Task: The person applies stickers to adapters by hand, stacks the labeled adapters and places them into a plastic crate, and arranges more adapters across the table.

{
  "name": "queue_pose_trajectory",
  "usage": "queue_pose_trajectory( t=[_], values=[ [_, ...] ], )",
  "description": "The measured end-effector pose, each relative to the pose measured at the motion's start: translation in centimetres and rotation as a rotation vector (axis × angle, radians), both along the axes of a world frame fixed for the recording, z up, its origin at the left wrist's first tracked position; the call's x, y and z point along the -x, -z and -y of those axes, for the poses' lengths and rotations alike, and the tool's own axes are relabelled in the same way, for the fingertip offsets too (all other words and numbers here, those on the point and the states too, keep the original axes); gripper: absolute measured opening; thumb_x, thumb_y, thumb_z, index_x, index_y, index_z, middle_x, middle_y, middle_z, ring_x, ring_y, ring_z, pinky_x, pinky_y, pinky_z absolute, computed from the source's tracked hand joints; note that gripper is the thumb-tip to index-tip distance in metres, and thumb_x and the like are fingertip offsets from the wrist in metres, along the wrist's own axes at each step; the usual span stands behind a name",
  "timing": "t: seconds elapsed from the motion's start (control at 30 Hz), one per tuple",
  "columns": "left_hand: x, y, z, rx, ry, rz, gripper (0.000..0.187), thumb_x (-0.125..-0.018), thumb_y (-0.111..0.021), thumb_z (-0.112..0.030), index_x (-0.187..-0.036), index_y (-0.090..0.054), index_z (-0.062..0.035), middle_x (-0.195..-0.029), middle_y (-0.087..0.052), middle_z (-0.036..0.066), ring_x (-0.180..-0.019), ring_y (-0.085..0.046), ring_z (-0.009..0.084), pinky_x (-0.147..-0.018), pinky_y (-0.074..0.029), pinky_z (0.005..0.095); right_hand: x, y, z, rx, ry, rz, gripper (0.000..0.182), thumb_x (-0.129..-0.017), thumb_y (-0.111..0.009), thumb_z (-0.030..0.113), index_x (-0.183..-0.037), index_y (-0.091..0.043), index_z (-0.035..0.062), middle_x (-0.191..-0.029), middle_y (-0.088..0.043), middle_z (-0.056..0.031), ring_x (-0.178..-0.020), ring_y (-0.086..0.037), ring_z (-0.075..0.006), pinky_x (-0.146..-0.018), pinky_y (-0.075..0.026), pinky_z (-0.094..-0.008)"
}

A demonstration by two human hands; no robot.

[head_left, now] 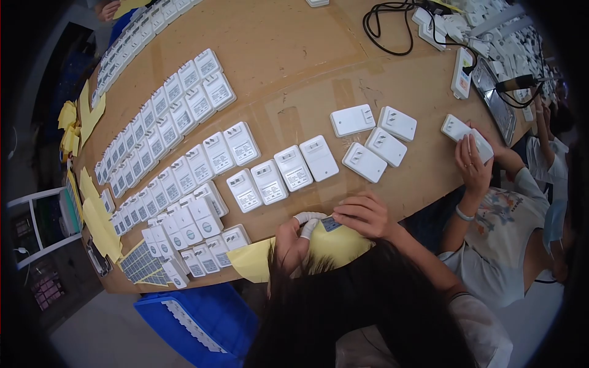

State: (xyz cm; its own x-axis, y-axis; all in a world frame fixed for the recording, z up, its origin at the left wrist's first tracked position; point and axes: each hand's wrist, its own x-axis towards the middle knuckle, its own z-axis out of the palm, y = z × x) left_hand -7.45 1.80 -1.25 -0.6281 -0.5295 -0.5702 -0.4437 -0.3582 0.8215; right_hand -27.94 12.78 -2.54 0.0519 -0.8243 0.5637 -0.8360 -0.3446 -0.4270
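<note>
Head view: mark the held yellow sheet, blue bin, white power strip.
Held yellow sheet [340, 244]: head view, bare yellow area.
Blue bin [224, 316]: head view, bare blue surface.
White power strip [461, 72]: head view, middle of body.

Dark hair [362, 300] hides part of the yellow sheet [334, 245], and adapter labels [298, 176] are unreadably small.

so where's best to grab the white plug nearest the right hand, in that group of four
Probably by its two short ends, with the right hand coming from above and the near side: the white plug lies flat, prongs up, both ends look free, and a neighbouring plug crowds its far long side.
</note>
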Motion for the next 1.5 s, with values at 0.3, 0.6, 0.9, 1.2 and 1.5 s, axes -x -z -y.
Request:
queue_pose_trajectory(
  t=[0.3,0.6,0.9,1.2,1.5],
  values=[
    [1.3,-0.1,0.1,0.263,0.051,0.177,0.019,-0.100,-0.059,-0.010,-0.111,-0.072,-0.0014,-0.100,-0.074,0.013,-0.091,-0.067,0.0210,-0.085,-0.052,0.0335,-0.3,-1.3,1.3,-0.248,0.213,0.694,0.006,-0.085,-0.073,0.011,-0.090,-0.069,0.0098,-0.093,-0.069,-0.0016,-0.093,-0.063,-0.0208,-0.088,-0.044,-0.0379],
    [1.9,0.6,-1.1,0.807,0.163,0.236,0.044,-0.095,-0.066,-0.013,-0.138,-0.059,-0.0126,-0.092,-0.070,0.017,-0.085,-0.065,0.0361,-0.083,-0.050,0.0442,4.4,-2.1,8.3,-0.693,0.249,0.451,0.010,-0.087,-0.077,0.020,-0.092,-0.072,0.0129,-0.086,-0.068,-0.0006,-0.095,-0.056,-0.0187,-0.096,-0.029,-0.0385],
    [2.0,1.0,-0.9,0.842,0.173,0.278,0.056,-0.096,-0.065,-0.014,-0.150,-0.049,-0.0135,-0.086,-0.067,0.016,-0.082,-0.065,0.0333,-0.083,-0.049,0.0432,4.4,-0.7,8.6,-0.691,0.304,0.487,0.009,-0.087,-0.077,0.021,-0.091,-0.073,0.0142,-0.083,-0.069,-0.0002,-0.091,-0.057,-0.0181,-0.098,-0.028,-0.0391],
    [2.4,0.9,-0.7,0.812,0.172,0.322,0.059,-0.096,-0.065,-0.015,-0.152,-0.045,-0.0152,-0.088,-0.068,0.016,-0.082,-0.064,0.0341,-0.082,-0.049,0.0450,4.1,-0.9,8.9,-0.680,0.291,0.462,0.008,-0.086,-0.077,0.018,-0.090,-0.073,0.0123,-0.080,-0.068,-0.0004,-0.089,-0.058,-0.0176,-0.099,-0.028,-0.0392],
    [3.5,1.7,0.7,0.747,0.293,0.567,0.084,-0.090,-0.063,-0.003,-0.163,-0.023,-0.0182,-0.111,-0.070,0.018,-0.098,-0.067,0.0395,-0.084,-0.053,0.0483,2.4,-0.6,7.9,-0.459,0.347,0.121,0.032,-0.078,-0.083,0.027,-0.103,-0.069,0.0125,-0.092,-0.063,-0.0024,-0.101,-0.055,-0.0214,-0.101,-0.029,-0.0454]
  ],
)
